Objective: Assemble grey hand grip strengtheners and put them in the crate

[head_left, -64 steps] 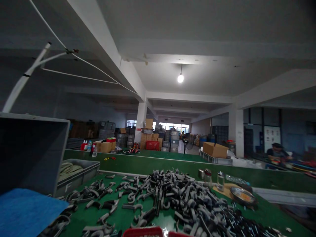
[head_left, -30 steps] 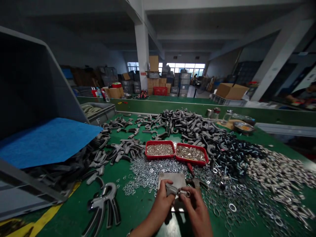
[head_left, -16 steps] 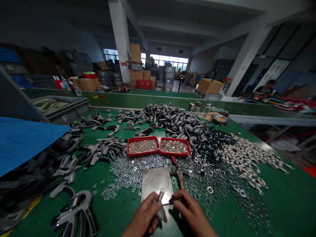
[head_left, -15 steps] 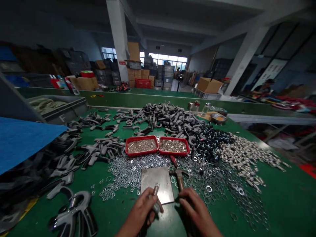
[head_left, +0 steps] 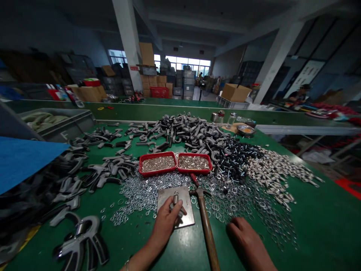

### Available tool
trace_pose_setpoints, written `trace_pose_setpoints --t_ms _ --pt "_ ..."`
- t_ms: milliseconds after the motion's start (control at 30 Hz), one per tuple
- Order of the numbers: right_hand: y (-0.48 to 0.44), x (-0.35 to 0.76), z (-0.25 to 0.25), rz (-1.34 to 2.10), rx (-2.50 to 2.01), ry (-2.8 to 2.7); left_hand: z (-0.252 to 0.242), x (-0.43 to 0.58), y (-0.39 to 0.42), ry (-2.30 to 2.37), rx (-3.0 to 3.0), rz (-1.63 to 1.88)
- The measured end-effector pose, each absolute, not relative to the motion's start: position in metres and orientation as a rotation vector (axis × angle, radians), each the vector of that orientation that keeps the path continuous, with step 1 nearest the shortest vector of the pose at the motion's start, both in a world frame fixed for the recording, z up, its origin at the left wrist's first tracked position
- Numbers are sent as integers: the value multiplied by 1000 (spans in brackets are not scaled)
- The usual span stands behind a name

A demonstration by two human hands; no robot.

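The left grip (head_left: 166, 222) and the right grip (head_left: 248, 244) are bare and ungloved, the forearms behind them are unsleeved as far as they show, and a thin, light-coloured band (head_left: 126, 262) circles the left wrist.

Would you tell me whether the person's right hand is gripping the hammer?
No, the right hand lies on the green table beside the hammer, apart from its wooden handle.
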State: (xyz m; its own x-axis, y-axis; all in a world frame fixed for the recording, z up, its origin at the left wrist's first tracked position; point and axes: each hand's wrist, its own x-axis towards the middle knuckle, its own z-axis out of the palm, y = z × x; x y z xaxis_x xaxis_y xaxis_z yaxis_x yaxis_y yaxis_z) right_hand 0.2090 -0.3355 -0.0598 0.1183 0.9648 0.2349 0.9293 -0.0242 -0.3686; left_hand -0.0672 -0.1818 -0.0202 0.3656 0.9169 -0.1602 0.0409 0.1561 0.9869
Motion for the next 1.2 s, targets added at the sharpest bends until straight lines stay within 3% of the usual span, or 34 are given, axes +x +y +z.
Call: trace_pose_setpoints --t_ms 133,367,533,700,867,967,1200 --pt "-317 193 -45 403 -1807 -1524 -2 -67 -192 957 1360 827" --pt "-257 88 -3 1358 -1118 -729 12 -54 -203 904 1664 993" --pt "-247 71 -7 1677 -867 -456 -4 -57 -202 993 1734 1009" --pt "-255 77 -15 1412 -1098 -753 -3 -56 -204 1124 1533 977" --pt "-257 92 -22 444 -1277 -1626 17 -57 -205 1083 1406 898" --pt "-251 92 -22 111 -1221 -1874 17 -61 -199 1093 1482 886" --pt "-214 140 -19 397 -1581 -2151 -11 -78 -176 1169 1472 843"
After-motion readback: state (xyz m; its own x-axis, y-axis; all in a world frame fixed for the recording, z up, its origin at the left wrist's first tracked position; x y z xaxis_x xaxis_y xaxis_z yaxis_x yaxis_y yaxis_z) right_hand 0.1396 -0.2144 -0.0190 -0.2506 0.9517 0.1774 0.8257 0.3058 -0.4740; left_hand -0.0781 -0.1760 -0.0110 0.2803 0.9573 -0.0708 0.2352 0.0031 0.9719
